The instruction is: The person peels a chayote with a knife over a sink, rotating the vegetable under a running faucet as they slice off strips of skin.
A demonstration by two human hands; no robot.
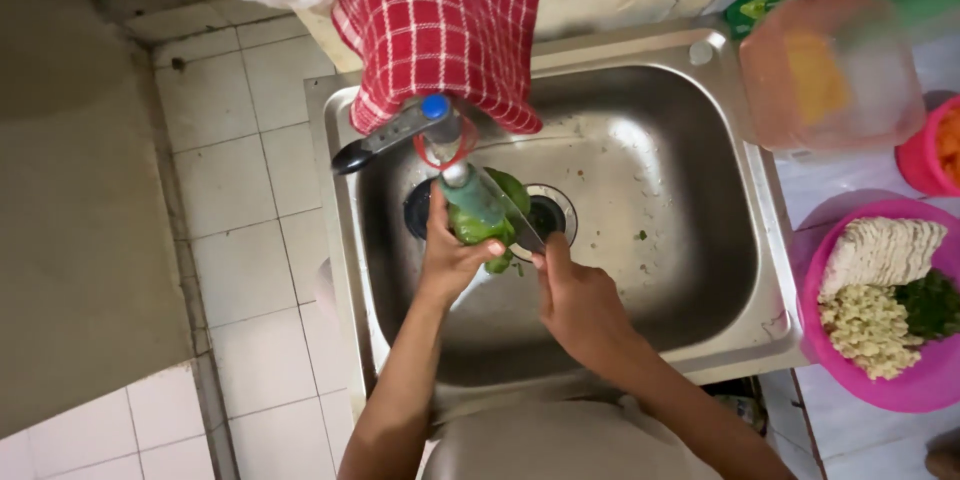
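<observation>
Right hand (575,295) closed on knife (515,215), left hand (450,250) gripping green veg (478,228), over sink (650,170)

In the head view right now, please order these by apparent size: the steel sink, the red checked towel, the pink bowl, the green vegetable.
1. steel sink
2. red checked towel
3. pink bowl, partly cut off by the frame, so unsure against the towel
4. green vegetable, held by the left hand
</observation>
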